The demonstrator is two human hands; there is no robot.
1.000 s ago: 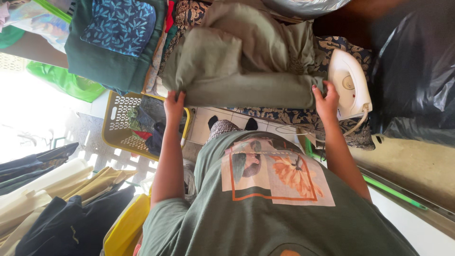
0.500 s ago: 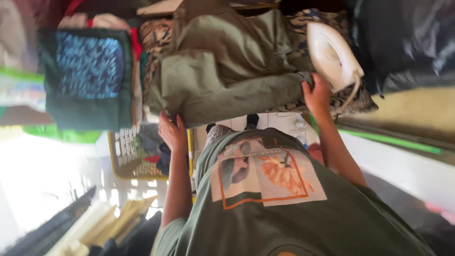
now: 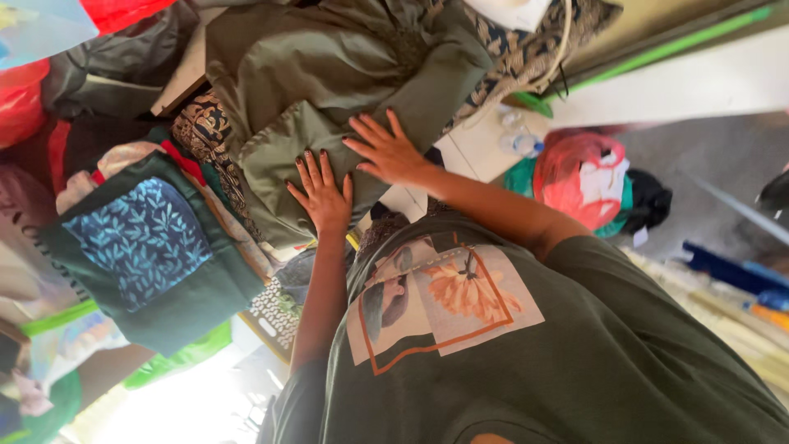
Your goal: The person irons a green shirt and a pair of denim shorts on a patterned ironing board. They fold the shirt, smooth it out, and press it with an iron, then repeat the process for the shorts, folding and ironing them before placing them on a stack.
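An olive green garment (image 3: 329,74) lies folded on a surface covered with a dark patterned cloth (image 3: 209,136). My left hand (image 3: 322,193) rests flat on the garment's near edge with its fingers spread. Just to the right, my right hand (image 3: 385,150) also presses flat on the garment, fingers apart. The two hands lie close together and neither grips anything. My green printed T-shirt (image 3: 460,329) fills the lower part of the view.
A dark green cloth with a blue leaf-pattern patch (image 3: 148,247) lies left of the garment. A white iron (image 3: 514,12) with its cord sits at the top. On the floor are a red plastic bag (image 3: 583,177), a water bottle (image 3: 522,144) and a yellow basket (image 3: 275,312).
Both hands moved in from the garment's outer edges to lie side by side on it. My right hand left the spot beside the iron. The view has swung round.
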